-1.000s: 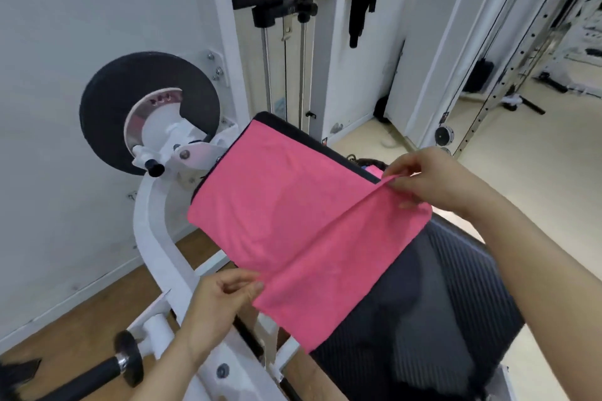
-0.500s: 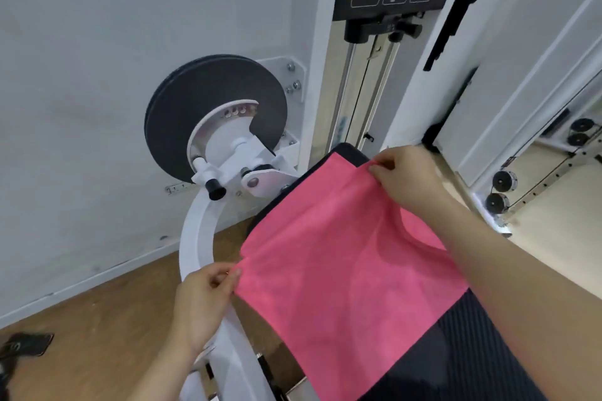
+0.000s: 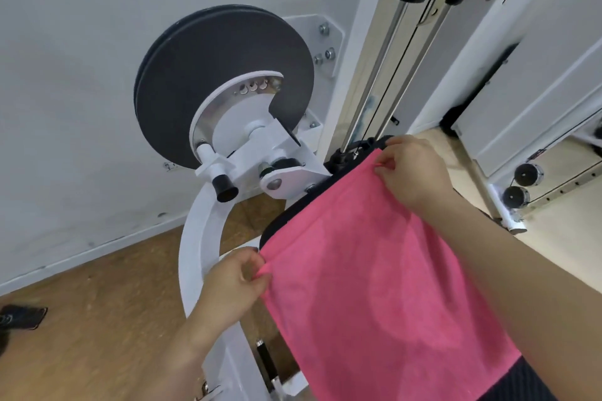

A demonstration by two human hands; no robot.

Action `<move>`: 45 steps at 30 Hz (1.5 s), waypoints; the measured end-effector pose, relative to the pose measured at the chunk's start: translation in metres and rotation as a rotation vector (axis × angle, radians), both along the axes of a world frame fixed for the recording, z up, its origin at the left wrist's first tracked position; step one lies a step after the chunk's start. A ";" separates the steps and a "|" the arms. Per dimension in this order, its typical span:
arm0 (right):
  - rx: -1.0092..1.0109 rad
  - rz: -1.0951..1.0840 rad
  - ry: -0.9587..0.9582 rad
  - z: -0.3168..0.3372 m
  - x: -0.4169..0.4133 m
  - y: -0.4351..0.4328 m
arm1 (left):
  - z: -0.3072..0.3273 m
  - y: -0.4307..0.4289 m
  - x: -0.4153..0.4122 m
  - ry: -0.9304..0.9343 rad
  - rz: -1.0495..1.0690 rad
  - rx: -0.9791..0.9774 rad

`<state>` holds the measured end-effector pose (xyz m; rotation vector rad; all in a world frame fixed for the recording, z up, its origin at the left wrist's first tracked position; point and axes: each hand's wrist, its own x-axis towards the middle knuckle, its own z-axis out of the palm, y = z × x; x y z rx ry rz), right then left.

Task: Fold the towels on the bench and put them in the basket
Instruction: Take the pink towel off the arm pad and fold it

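Pink towel [image 3: 374,286], black ribbed bench [image 3: 521,387]

pale grey wall [image 3: 81,75], wooden floor [image 3: 97,319], white gym machine frame [image 3: 195,257], black disc [image 3: 208,68].

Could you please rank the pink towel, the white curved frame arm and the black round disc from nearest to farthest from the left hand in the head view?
1. pink towel, pinched in the left hand
2. white curved frame arm, just behind it
3. black round disc, up by the wall

Both hands [image 3: 413,169] and forearms are bare, unsleeved.
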<state>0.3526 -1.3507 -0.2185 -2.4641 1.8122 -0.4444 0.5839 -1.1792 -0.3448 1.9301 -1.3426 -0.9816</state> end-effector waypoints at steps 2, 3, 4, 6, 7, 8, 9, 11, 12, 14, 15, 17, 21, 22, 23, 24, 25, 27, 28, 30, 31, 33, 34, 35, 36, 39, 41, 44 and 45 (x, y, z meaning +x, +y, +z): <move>0.011 0.005 0.043 -0.001 0.000 -0.004 | -0.002 -0.004 0.002 0.044 0.003 0.020; 0.012 0.013 0.059 -0.001 0.001 -0.007 | -0.003 -0.006 0.003 0.057 0.006 0.023; 0.014 0.011 0.065 -0.002 0.001 -0.008 | -0.005 -0.007 0.004 0.068 0.016 0.019; 0.027 -0.009 0.050 -0.003 0.003 -0.010 | -0.004 -0.007 0.005 0.074 0.049 0.001; 0.031 -0.019 0.041 -0.002 0.004 -0.010 | -0.002 -0.006 0.005 0.068 0.064 -0.018; 0.035 -0.027 0.030 0.000 0.004 -0.009 | 0.001 -0.004 0.005 0.058 0.076 -0.043; 0.039 -0.034 0.005 0.004 0.003 -0.007 | 0.004 -0.002 0.006 0.054 0.087 -0.070; 0.037 -0.058 -0.091 0.017 0.000 -0.001 | 0.014 0.003 0.011 0.076 0.103 -0.111; 0.043 -0.076 -0.153 0.026 -0.004 0.004 | 0.020 0.007 0.014 0.095 0.109 -0.127; 0.067 -0.104 -0.321 0.044 -0.016 0.019 | 0.037 0.014 0.020 0.130 0.127 -0.172; 0.081 -0.111 -0.418 0.054 -0.024 0.029 | 0.048 0.018 0.023 0.141 0.132 -0.201; 0.091 -0.125 -0.570 0.071 -0.041 0.054 | 0.072 0.025 0.026 0.147 0.144 -0.267; 0.078 -0.170 -0.771 0.101 -0.072 0.112 | 0.126 0.035 0.025 0.166 0.161 -0.381; 0.076 -0.171 -0.816 0.109 -0.078 0.128 | 0.140 0.037 0.024 0.180 0.156 -0.402; 0.075 -0.167 -0.863 0.117 -0.085 0.145 | 0.153 0.040 0.023 0.178 0.148 -0.425; 0.079 -0.166 -0.914 0.124 -0.092 0.161 | 0.165 0.043 0.023 0.156 0.136 -0.454; 0.087 -0.157 -0.961 0.131 -0.099 0.177 | 0.177 0.046 0.022 0.125 0.124 -0.480; 0.121 -0.120 -1.024 0.140 -0.113 0.208 | 0.200 0.054 0.019 0.066 0.078 -0.531; 0.146 -0.101 -1.048 0.143 -0.120 0.223 | 0.211 0.058 0.017 0.039 0.046 -0.551; 0.208 -0.068 -1.104 0.148 -0.134 0.251 | 0.230 0.064 0.009 -0.004 -0.016 -0.577; 0.240 -0.053 -1.127 0.148 -0.142 0.264 | 0.238 0.066 0.005 -0.016 -0.040 -0.589; 0.299 -0.032 -1.190 0.145 -0.153 0.283 | 0.250 0.065 0.001 -0.058 -0.084 -0.605; 0.339 -0.035 -1.250 0.145 -0.157 0.294 | 0.256 0.062 -0.003 -0.085 -0.112 -0.608; 0.390 -0.037 -1.317 0.143 -0.161 0.304 | 0.261 0.058 -0.007 -0.100 -0.136 -0.599; 0.432 -0.041 -1.377 0.142 -0.163 0.313 | 0.266 0.052 -0.011 -0.114 -0.167 -0.590; 0.454 -0.103 -1.446 0.132 -0.174 0.332 | 0.279 0.025 -0.032 -0.205 -0.298 -0.609; 0.401 -0.248 -1.402 0.121 -0.181 0.337 | 0.278 0.002 -0.052 -0.247 -0.390 -0.582; 0.253 -0.493 -1.110 0.085 -0.192 0.334 | 0.245 -0.037 -0.096 -0.370 -0.520 -0.525; 0.204 -0.566 -0.964 0.070 -0.196 0.330 | 0.228 -0.049 -0.112 -0.420 -0.573 -0.504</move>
